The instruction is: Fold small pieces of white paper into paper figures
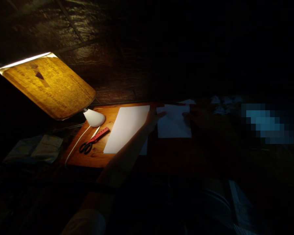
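The scene is very dark, lit by one lamp. My left hand (154,118) reaches over a low wooden table (98,156) and touches the left edge of a small white sheet of paper (174,125); its fingers look loosely bent on that edge. My right hand (194,119) is a dark shape at the sheet's right edge, with fingers too dim to read. A larger white sheet (126,129) lies to the left, partly under my left forearm.
A white lamp (94,117) with a cord sits at the table's left end. Beside it lie black-handled scissors (86,147) and a red ruler (101,133). A yellow printed board (49,85) leans at left. Crumpled papers (34,148) lie on the floor.
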`<state>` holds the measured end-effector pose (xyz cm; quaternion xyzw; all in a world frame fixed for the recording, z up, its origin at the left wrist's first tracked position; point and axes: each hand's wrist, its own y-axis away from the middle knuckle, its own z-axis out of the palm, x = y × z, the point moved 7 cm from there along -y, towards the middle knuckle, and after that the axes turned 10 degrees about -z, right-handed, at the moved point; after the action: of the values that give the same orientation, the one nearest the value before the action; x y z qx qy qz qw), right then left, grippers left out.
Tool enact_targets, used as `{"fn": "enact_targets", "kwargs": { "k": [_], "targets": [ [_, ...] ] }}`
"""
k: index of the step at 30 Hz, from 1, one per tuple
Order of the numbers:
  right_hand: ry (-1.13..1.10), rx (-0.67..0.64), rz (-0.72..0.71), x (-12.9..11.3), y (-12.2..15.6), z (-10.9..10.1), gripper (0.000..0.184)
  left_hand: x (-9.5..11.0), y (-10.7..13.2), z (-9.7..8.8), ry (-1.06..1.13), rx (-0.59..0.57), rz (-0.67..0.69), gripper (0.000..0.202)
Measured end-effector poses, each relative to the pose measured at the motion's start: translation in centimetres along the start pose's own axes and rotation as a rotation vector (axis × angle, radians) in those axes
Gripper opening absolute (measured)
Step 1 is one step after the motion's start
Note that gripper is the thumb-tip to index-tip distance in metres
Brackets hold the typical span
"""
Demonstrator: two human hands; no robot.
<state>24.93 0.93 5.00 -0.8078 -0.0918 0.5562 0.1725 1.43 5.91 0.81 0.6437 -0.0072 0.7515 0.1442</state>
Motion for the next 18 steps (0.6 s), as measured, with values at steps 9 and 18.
{"fn": "enact_targets", "kwargs": {
  "k": [9,18],
  "targets": [
    [0.080,-0.015,-0.038,-0.04,-0.01,0.17,0.036,0.19,0.15,0.01,-0.010,0.020,-0.001,0.036],
    [0.114,0.026,-0.022,-0.27,0.24,-0.22,0.019,0.33,0.36,0.53,-0.064,-0.035,0.019,0.038]
  ]
}}
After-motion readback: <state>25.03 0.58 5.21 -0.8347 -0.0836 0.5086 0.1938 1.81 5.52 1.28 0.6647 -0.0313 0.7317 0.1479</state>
